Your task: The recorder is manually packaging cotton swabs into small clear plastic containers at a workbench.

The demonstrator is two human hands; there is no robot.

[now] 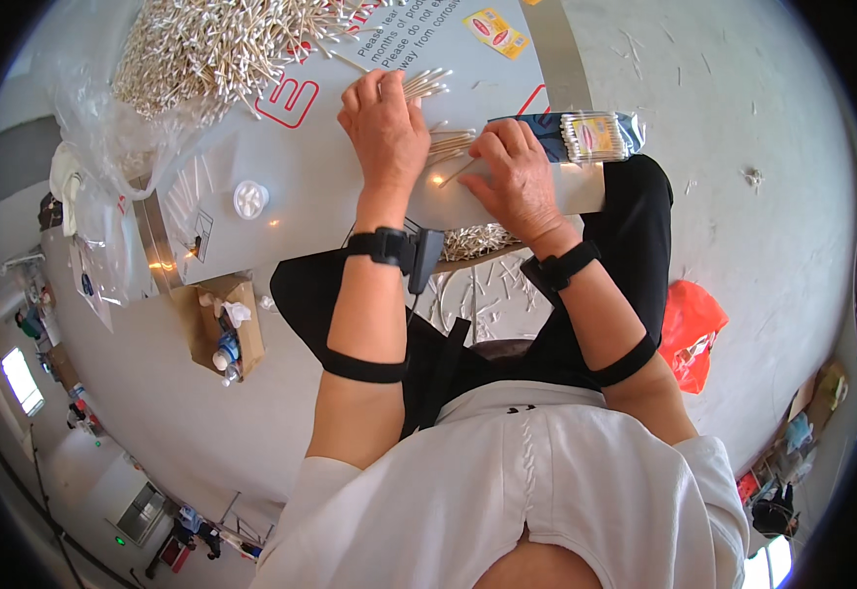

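Note:
My left hand [385, 133] is over the grey table board, its fingers curled around a small bunch of cotton swabs [428, 84] whose tips stick out on its right. Between my hands a second small bunch of swabs [451, 145] lies beside the left thumb. My right hand [519, 182] has its fingers bent toward the thumb, with a single cotton swab [456, 172] jutting out to the left. Just beyond the right hand rests a clear and dark blue packet [593, 135] filled with swabs.
A large heap of swabs [202, 59] lies at the far left by a clear plastic bag [104, 128]. A small white cup [249, 199] stands left of my hands. A yellow card [496, 33] lies far back. Below are a cardboard box [251, 329] and a red bag [689, 329].

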